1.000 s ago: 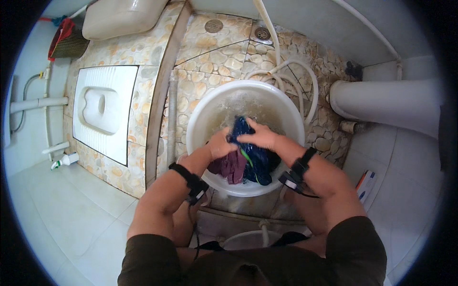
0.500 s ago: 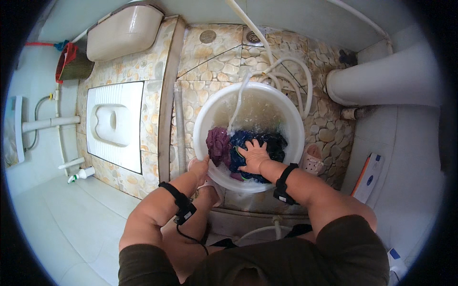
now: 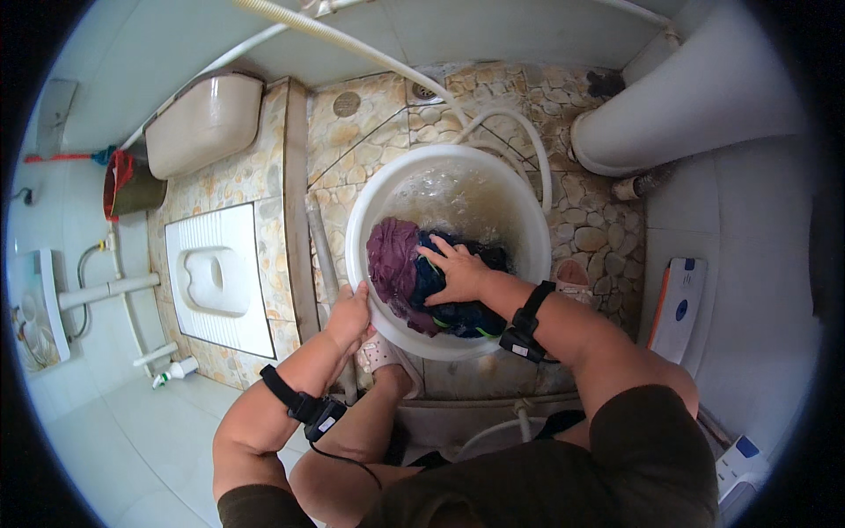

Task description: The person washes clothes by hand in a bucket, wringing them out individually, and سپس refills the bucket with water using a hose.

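A large white basin (image 3: 360,231) stands on the floor in front of me with murky, bubbly water (image 3: 466,189) in its far part. My left hand (image 3: 350,313) grips its near-left rim. Inside, my right hand (image 3: 459,275) lies with spread fingers on dark navy and black cloth (image 3: 471,319) with thin bright green edging. Beside that, to the left, is a bunched purple cloth (image 3: 393,260). Both fabrics look wet and are pushed together in the near part of the basin.
A cream hose (image 3: 539,150) curls behind the basin near a floor drain (image 3: 426,91). Left are a squat toilet (image 3: 216,275), a raised ledge edge (image 3: 296,194) and a grey pipe (image 3: 322,251). A white pedestal (image 3: 678,128) and flat box (image 3: 676,308) stand right. My clog (image 3: 377,354) is beside the basin.
The pale hose end or water stream over the basin is gone from there. My left hand has closed on the rim. The purple cloth is more spread out, and my right hand has shifted slightly left.
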`<state>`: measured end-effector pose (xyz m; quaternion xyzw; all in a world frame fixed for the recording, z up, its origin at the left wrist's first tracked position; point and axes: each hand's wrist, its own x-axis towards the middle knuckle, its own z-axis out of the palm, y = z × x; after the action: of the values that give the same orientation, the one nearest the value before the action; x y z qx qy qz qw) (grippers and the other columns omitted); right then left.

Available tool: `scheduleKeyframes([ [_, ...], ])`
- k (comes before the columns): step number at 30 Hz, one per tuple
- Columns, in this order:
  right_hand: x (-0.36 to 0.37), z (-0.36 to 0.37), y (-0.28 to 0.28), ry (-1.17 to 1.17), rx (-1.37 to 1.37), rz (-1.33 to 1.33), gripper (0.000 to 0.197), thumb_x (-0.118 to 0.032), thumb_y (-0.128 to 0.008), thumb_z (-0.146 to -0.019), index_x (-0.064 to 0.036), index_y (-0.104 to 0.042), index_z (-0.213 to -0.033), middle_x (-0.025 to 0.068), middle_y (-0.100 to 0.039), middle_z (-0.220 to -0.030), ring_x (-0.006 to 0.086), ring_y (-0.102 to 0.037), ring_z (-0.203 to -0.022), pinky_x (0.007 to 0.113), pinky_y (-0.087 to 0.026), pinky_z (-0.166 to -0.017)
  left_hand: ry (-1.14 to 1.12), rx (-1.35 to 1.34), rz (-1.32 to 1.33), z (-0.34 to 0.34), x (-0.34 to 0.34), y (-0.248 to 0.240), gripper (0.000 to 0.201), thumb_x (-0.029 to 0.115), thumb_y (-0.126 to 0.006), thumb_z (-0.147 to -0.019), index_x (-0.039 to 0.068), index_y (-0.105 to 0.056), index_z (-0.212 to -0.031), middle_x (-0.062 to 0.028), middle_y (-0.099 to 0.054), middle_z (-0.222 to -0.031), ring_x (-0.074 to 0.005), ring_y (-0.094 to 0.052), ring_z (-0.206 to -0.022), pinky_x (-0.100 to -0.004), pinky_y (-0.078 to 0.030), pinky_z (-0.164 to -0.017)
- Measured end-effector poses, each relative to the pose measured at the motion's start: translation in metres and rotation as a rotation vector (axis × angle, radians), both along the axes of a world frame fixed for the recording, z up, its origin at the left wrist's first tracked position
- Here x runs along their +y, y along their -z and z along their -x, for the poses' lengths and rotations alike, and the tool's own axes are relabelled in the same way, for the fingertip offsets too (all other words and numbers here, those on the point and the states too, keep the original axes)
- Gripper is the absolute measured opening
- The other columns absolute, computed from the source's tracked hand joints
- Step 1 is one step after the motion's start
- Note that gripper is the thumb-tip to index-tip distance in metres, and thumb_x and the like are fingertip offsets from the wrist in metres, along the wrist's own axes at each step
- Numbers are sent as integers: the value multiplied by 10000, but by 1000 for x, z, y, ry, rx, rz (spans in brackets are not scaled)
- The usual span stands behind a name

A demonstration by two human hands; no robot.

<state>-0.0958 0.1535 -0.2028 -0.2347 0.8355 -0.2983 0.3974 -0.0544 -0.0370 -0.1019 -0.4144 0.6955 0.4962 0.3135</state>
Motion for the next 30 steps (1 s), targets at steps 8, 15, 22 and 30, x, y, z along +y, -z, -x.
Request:
scheduleKeyframes([
  [8,42,28,2,100,-163,181,968,-530,-648,-561,-267,-81,-1299,111,-15,-1354,420,-127,-1189,505,-232,-941,135,403,-5,31,44,-11,234,224,-416,-851,-5,-461,-872,-69,-483,-644,-139,-437,-562,-278,-372,-526],
  [15,71,36,0,210,-295,164,1006,-515,-665,-548,-235,-71,-1310,120,1,-1358,394,-75,-1215,477,-173,-975,285,461,13,60,98,-31,242,224,-435,-842,-14,-460,-873,-110,-499,-661,-175,-464,-614,-306,-384,-578],
  [22,95,34,14,274,-251,156,1043,-496,-677,-529,-116,-99,-1310,164,-56,-1348,367,-88,-1223,415,-158,-993,507,629,44,77,149,-42,242,209,-461,-820,-27,-443,-771,-218,-503,-669,-348,-484,-627,-360,-386,-581],
  [30,93,33,16,299,-273,161,1030,-507,-660,-543,-81,-114,-1305,168,-65,-1348,360,-104,-1222,403,-156,-995,517,651,84,81,163,-41,239,179,-469,-812,-30,-408,-714,-234,-489,-634,-386,-464,-590,-396,-373,-539],
])
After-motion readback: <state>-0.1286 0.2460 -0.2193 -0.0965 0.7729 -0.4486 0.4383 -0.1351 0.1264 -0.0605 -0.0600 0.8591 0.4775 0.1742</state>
